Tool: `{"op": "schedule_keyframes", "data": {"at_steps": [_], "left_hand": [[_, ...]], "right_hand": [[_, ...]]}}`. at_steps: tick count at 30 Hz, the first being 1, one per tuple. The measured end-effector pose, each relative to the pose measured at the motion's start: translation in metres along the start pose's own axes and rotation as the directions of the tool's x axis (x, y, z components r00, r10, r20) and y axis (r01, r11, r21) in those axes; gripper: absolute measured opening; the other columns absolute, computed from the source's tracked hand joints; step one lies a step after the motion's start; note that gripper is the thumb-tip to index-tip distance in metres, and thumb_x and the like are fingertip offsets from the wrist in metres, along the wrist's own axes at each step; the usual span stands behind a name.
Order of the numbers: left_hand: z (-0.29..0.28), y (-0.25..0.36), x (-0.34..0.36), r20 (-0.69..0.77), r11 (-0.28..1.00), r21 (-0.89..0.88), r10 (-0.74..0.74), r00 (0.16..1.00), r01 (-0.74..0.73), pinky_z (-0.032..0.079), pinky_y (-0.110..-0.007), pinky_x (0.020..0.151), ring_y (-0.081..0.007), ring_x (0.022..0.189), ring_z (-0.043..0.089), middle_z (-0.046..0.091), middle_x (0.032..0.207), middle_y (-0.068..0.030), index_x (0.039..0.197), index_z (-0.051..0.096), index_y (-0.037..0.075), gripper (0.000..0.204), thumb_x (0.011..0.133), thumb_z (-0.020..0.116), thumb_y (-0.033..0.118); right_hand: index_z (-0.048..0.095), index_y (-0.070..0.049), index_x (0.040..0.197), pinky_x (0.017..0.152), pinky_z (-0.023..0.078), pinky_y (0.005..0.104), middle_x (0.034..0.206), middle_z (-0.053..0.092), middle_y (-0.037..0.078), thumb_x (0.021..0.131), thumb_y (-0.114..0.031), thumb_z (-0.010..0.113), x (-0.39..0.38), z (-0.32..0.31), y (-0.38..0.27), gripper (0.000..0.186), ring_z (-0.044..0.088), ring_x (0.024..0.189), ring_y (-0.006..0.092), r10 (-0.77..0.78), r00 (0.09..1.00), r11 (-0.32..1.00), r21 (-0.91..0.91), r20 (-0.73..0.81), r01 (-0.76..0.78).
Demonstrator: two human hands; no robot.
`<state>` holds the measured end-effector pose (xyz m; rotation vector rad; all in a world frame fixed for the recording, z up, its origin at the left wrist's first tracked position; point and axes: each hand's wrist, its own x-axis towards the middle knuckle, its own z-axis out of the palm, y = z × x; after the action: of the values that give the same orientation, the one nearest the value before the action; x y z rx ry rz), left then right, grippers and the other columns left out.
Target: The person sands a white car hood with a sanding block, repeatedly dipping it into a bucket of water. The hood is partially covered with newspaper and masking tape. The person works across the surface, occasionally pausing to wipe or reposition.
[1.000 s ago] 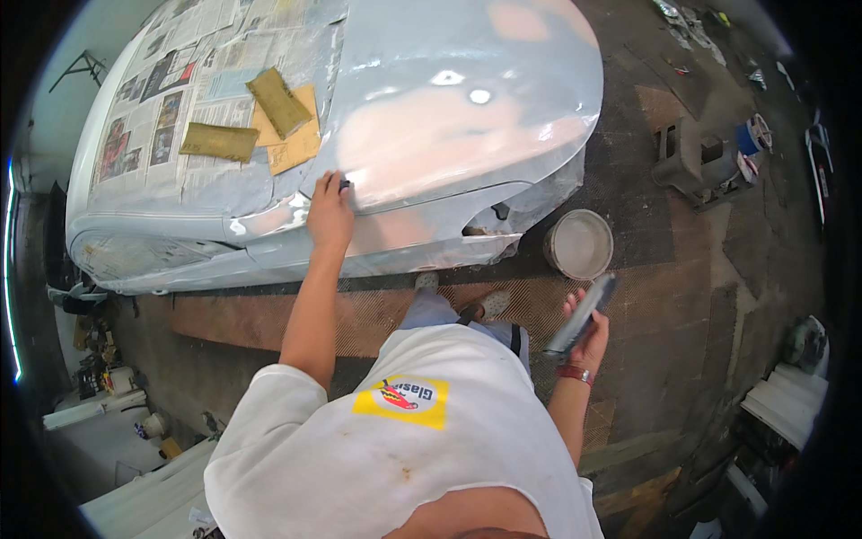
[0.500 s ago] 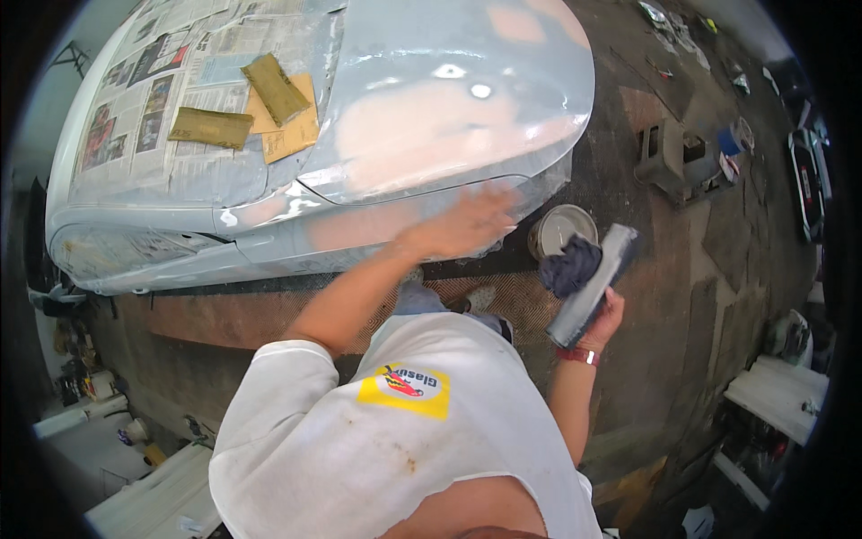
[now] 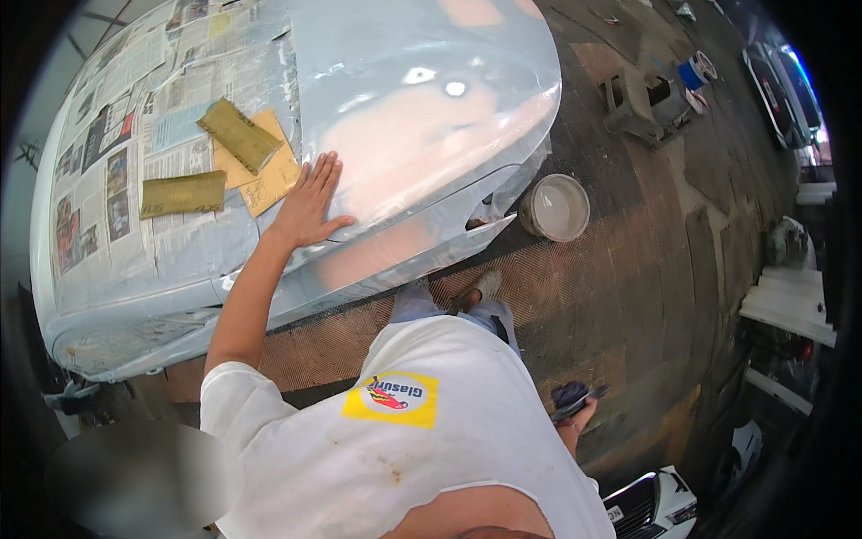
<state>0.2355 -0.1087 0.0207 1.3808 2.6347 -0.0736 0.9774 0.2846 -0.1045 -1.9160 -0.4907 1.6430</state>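
Note:
My left hand [image 3: 310, 205] lies flat with fingers spread on the car's grey-primed body panel [image 3: 359, 99], at the edge of its pinkish filler patch. Low at the right, close beside my body, my right hand [image 3: 584, 415] grips a long grey sanding block [image 3: 575, 406], seen nearly end-on. A bunched dark cloth [image 3: 567, 393] is held against it. Near my left fingers, two folded brown sandpaper pieces [image 3: 239, 135] and a tan sheet [image 3: 273, 180] rest on newspaper masking [image 3: 171, 99] taped over the car.
A round bucket [image 3: 582, 208] of greyish liquid stands on the floor off the car's corner. Farther right are a grey plastic step stool [image 3: 642, 108] and a blue-and-white tub [image 3: 697, 70]. Ribbed matting [image 3: 530, 301] lies underfoot. Another car's front [image 3: 646, 503] shows at the lower right.
My left hand has swept left from the panel's lower right edge and now rests flat. My right hand has dropped back toward my body with the sanding block and cloth. The view has turned.

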Motion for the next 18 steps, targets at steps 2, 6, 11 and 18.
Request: {"op": "schedule_keyframes", "data": {"at_steps": [2,6,11,18], "left_hand": [[-0.002,-0.006,0.024,-0.012,0.996,-0.016,0.087,0.996,-0.087,0.011,-0.056,0.140,-0.0379,0.173,0.011,0.016,0.185,-0.0236,0.177,0.016,-0.002,0.120,0.101,0.049,0.084],[-0.005,-0.002,0.078,0.017,0.969,0.079,0.233,0.972,-0.233,0.011,-0.055,0.140,-0.0367,0.173,0.012,0.016,0.185,-0.0220,0.177,0.017,-0.001,0.120,0.100,0.047,0.087],[-0.002,0.022,0.159,-0.005,0.937,0.020,0.349,0.937,-0.349,0.010,-0.054,0.140,-0.0353,0.173,0.013,0.018,0.185,-0.0193,0.177,0.018,0.002,0.119,0.100,0.046,0.087],[0.010,0.082,0.286,-0.058,0.911,0.016,0.412,0.909,-0.412,0.010,-0.054,0.141,-0.0337,0.172,0.017,0.021,0.185,-0.0184,0.177,0.020,0.002,0.115,0.101,0.045,0.085]], "right_hand": [[0.069,-0.010,0.125,0.100,0.055,0.0484,0.124,0.073,0.011,0.083,-0.046,0.064,-0.019,-0.052,0.040,0.056,0.070,0.112,0.0316,0.260,0.965,0.966,-0.010,-0.032,-0.260],[0.070,-0.010,0.122,0.098,0.055,0.0495,0.122,0.073,0.012,0.083,-0.046,0.063,-0.057,-0.106,0.085,0.054,0.070,0.109,0.0322,0.253,0.944,0.961,-0.054,-0.211,-0.270],[0.071,-0.010,0.118,0.096,0.055,0.0508,0.119,0.074,0.012,0.083,-0.046,0.062,-0.072,-0.100,0.080,0.051,0.071,0.105,0.0331,0.219,0.930,0.973,-0.003,-0.296,-0.230],[0.072,-0.010,0.113,0.092,0.056,0.0526,0.115,0.075,0.013,0.083,-0.045,0.060,-0.036,-0.053,-0.006,0.048,0.072,0.099,0.0343,0.104,0.956,0.992,0.103,-0.274,-0.078]]}}
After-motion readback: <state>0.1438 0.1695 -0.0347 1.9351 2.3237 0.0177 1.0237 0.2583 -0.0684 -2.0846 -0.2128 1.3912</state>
